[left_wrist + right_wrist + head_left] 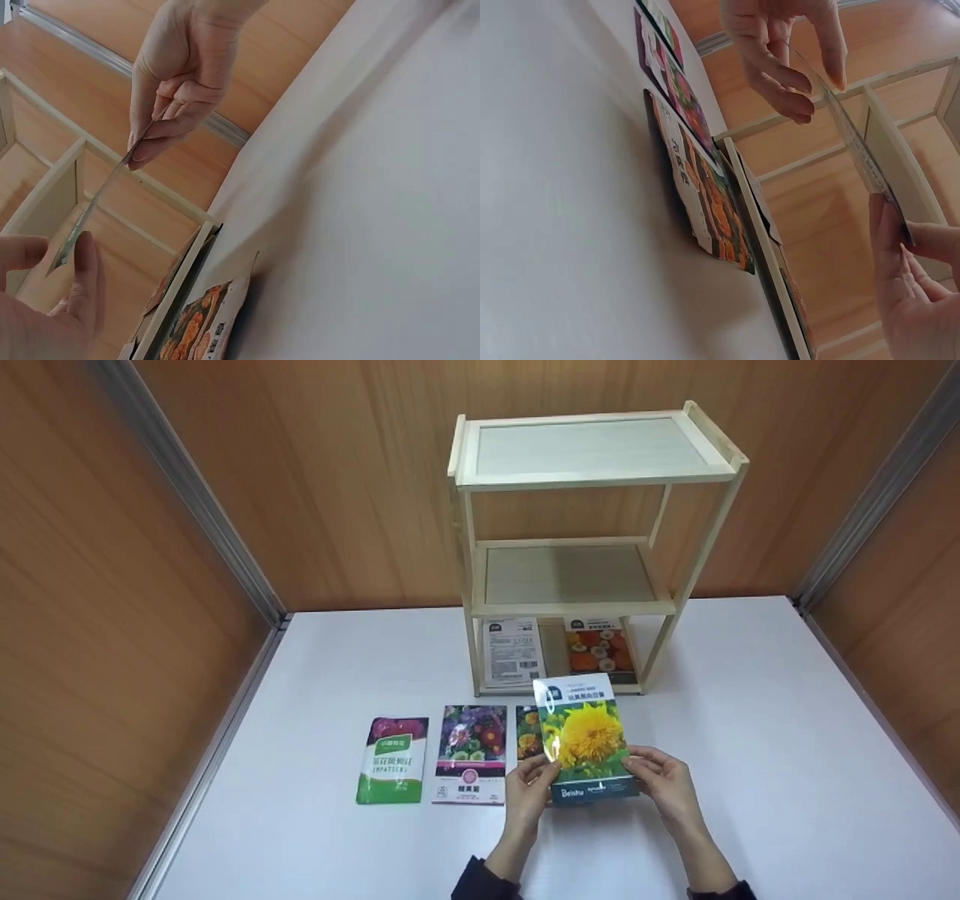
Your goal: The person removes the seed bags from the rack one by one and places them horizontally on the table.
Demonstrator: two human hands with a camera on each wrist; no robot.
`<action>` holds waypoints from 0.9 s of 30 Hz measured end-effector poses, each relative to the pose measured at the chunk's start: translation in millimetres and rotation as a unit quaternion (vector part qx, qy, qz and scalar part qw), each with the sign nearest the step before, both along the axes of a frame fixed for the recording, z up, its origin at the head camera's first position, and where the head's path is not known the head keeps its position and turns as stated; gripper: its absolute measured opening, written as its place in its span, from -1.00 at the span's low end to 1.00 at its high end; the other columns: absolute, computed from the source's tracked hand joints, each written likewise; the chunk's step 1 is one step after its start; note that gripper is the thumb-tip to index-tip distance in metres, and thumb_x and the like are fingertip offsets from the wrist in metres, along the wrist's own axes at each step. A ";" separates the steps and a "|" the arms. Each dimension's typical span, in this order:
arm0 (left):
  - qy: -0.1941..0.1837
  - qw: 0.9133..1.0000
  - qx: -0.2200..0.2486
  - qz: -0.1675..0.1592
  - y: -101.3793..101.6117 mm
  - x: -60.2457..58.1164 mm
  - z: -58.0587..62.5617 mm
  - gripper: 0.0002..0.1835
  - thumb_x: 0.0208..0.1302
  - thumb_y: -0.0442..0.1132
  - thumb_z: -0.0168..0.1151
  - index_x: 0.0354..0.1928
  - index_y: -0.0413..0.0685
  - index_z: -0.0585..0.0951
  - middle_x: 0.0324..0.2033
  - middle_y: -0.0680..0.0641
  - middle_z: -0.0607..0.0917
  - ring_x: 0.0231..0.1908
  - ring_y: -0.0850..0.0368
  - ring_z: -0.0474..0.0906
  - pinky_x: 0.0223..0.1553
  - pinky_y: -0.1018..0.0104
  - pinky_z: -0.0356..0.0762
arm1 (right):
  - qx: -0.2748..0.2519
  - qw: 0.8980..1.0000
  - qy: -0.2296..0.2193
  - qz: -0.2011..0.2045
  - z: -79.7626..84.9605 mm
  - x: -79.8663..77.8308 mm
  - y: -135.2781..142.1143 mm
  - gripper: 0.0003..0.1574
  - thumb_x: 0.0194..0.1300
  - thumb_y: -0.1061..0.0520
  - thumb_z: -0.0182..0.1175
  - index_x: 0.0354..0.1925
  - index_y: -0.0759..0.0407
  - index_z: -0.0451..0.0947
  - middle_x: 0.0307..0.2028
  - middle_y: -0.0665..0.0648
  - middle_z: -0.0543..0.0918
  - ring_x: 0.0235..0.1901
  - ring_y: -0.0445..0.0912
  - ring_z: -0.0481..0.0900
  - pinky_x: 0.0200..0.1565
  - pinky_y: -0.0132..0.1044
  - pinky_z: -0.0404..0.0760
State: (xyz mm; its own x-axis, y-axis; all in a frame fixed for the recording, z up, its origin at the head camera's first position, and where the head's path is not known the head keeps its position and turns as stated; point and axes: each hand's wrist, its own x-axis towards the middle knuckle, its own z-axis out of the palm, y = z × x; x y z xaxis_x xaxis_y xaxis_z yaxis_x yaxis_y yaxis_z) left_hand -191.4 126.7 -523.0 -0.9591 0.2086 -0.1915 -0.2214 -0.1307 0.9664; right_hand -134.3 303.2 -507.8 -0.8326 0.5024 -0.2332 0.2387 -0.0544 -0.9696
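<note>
A seed packet (589, 735) with a large yellow flower is held up above the table, its printed front facing the head camera. My left hand (529, 791) pinches its lower left edge between thumb and fingers. At the lower right edge my right hand (666, 780) pinches it the same way. Both wrist views show the packet edge-on as a thin sheet between the left hand (45, 300) and the right hand (184, 82). Partly hidden behind it on the table lies a packet with orange flowers (709, 199).
A green and white packet (391, 761) and a purple-flowered packet (470, 754) lie to the left. Behind stands a wooden shelf (574, 607); its bottom level bears a white text-covered packet (514, 651) and a packet with red and white flowers (600, 651). Wooden panels enclose the table.
</note>
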 end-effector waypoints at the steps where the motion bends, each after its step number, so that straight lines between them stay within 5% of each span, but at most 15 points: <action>1: 0.011 1.000 -0.007 0.011 2.0 0.8 -2.3 -0.61 0.08 -0.25 0.24 -0.12 -0.43 0.49 -0.43 -0.05 0.58 -0.46 0.22 0.49 -0.50 0.41 0.47 | -0.003 1.000 0.002 -0.008 -1.7 1.0 -0.6 -0.65 0.13 0.27 0.17 -0.10 0.42 0.45 -0.36 0.19 0.65 -0.40 -0.08 0.60 -0.38 -0.35 0.56; 10: 0.105 0.991 -0.035 0.069 14.6 3.8 -18.2 -0.77 -0.07 -0.43 0.31 -0.32 -0.41 0.56 -0.53 -0.05 0.55 -0.52 0.20 0.48 -0.48 0.45 0.48 | 0.002 0.999 -0.003 -0.038 -21.2 9.9 1.7 -0.60 0.09 0.19 0.23 -0.12 0.40 0.47 -0.38 0.14 0.64 -0.38 -0.06 0.59 -0.36 -0.29 0.57; 18: 0.206 0.965 -0.162 0.010 23.4 1.8 -23.2 -0.79 -0.12 -0.36 0.37 -0.40 -0.32 0.60 -0.63 0.06 0.56 -0.63 0.34 0.46 -0.57 0.51 0.44 | 0.023 0.997 -0.039 -0.069 -44.7 14.3 22.0 -0.45 -0.11 0.01 0.37 -0.19 0.34 0.53 -0.45 0.04 0.64 -0.47 -0.19 0.57 -0.46 -0.44 0.54; 27: 0.230 0.937 -0.257 -0.055 45.1 -7.0 -23.0 -0.88 -0.10 -0.39 0.35 -0.47 -0.27 0.62 -0.69 0.11 0.52 -0.65 0.39 0.37 -0.63 0.53 0.36 | 0.155 0.984 -0.079 -0.042 -29.4 16.8 35.9 -0.72 -0.01 0.20 0.30 -0.36 0.42 0.56 -0.58 0.07 0.61 -0.60 -0.17 0.51 -0.60 -0.38 0.49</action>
State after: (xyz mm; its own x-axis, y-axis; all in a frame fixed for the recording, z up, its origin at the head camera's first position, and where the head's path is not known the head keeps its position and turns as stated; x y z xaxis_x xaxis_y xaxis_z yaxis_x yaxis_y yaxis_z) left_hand -198.4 171.8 -546.0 -0.9430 0.3041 0.1353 0.2494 0.3765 0.8922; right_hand -117.5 339.1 -537.2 -0.7515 0.6346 -0.1804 0.3942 0.2127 -0.8941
